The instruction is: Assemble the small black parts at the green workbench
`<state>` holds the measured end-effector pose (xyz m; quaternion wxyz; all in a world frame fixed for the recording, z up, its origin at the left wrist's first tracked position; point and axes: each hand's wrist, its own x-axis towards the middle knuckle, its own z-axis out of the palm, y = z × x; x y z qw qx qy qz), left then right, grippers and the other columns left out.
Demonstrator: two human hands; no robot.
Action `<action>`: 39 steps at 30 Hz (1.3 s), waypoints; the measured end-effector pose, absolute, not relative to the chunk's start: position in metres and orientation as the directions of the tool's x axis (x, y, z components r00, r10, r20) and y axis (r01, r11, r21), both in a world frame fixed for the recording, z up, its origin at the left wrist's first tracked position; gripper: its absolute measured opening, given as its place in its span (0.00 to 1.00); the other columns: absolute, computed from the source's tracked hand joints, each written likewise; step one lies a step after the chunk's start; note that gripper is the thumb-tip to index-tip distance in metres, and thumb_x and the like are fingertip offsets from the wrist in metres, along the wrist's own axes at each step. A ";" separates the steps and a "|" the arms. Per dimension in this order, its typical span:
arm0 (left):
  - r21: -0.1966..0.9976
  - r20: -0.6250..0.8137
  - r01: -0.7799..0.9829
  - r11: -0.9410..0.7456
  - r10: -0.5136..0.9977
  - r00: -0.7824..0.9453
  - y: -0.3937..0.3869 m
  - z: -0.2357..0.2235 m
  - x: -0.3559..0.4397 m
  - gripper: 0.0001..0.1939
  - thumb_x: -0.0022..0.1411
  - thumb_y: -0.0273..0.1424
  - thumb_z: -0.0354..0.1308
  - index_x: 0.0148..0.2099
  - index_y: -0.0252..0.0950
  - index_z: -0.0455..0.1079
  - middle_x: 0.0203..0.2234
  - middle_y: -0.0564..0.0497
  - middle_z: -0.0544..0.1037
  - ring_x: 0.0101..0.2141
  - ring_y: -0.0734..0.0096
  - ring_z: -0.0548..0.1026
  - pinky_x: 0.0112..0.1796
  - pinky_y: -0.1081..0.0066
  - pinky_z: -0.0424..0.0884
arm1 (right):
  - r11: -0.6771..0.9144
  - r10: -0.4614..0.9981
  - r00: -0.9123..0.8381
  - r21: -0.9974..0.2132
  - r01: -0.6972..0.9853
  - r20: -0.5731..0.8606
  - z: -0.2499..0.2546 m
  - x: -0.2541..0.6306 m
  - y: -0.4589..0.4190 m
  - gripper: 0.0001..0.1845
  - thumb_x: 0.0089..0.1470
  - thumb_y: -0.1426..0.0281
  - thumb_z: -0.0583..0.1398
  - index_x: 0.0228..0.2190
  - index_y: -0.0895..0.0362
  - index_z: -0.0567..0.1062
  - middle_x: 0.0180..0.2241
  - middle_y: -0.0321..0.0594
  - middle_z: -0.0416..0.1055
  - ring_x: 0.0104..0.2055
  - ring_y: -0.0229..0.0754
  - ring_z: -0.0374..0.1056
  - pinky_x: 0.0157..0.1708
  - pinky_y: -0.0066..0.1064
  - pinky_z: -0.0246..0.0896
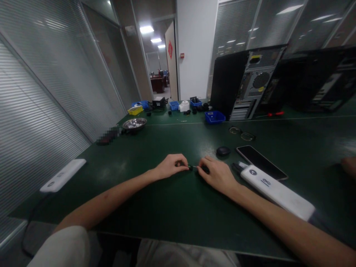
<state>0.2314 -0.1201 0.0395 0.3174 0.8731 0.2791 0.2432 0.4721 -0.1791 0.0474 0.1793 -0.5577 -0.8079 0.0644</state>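
My left hand [171, 165] is closed in a pinch on a small black part [190, 167], just above the green table. Its exact kind is too small to make out. Opposite it, my right hand [219, 174] is closed around the dark handle of what looks like a small screwdriver [205, 169]. The thin metal shaft points left at the black part, and I cannot tell whether the tip touches it. Beyond my right hand lies a black computer mouse [223, 151].
Right of my forearm lie a white power bank [278, 191] marked 18, a phone [261, 162] and glasses [241, 133]. Farther back are a metal bowl [134, 124], a blue bin [215, 117] and a computer tower [244, 85]. Another person's hand [349, 165] shows at right.
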 end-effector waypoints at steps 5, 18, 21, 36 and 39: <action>0.680 0.231 0.374 -0.631 0.668 0.708 -0.120 0.042 0.230 0.11 0.66 0.37 0.61 0.45 0.35 0.74 0.37 0.50 0.76 0.31 0.74 0.69 0.33 0.72 0.63 | 0.375 0.921 -0.302 -0.355 0.856 0.246 0.046 0.471 -0.180 0.11 0.64 0.61 0.55 0.36 0.53 0.74 0.38 0.36 0.73 0.34 0.38 0.68 0.32 0.29 0.53; 0.685 0.291 0.278 -0.674 0.602 0.743 -0.117 0.042 0.227 0.11 0.67 0.33 0.61 0.49 0.36 0.78 0.43 0.46 0.79 0.42 0.67 0.76 0.45 0.67 0.71 | 0.458 0.887 -0.388 -0.369 0.809 0.249 0.044 0.470 -0.181 0.10 0.66 0.61 0.54 0.39 0.52 0.72 0.39 0.36 0.72 0.34 0.38 0.68 0.32 0.30 0.54; 0.685 0.328 0.243 -0.687 0.588 0.739 -0.116 0.039 0.227 0.10 0.66 0.33 0.61 0.47 0.36 0.78 0.43 0.46 0.80 0.43 0.67 0.77 0.47 0.67 0.71 | 0.483 0.874 -0.412 -0.365 0.796 0.258 0.042 0.471 -0.181 0.10 0.67 0.62 0.53 0.39 0.52 0.72 0.38 0.36 0.71 0.33 0.38 0.67 0.32 0.30 0.54; 0.583 0.358 0.231 -0.779 0.501 0.788 -0.123 0.042 0.228 0.11 0.69 0.31 0.58 0.51 0.36 0.77 0.45 0.45 0.78 0.47 0.67 0.76 0.50 0.65 0.71 | 0.533 0.842 -0.456 -0.319 0.783 0.288 0.043 0.466 -0.182 0.10 0.67 0.62 0.53 0.39 0.53 0.72 0.39 0.37 0.71 0.33 0.39 0.68 0.32 0.30 0.55; 0.559 0.366 0.218 -0.800 0.474 0.801 -0.124 0.043 0.229 0.12 0.69 0.32 0.58 0.51 0.36 0.76 0.45 0.45 0.78 0.48 0.66 0.76 0.51 0.64 0.71 | 0.552 0.830 -0.474 -0.314 0.772 0.293 0.044 0.463 -0.184 0.10 0.68 0.63 0.52 0.40 0.53 0.71 0.39 0.37 0.70 0.33 0.38 0.68 0.31 0.30 0.55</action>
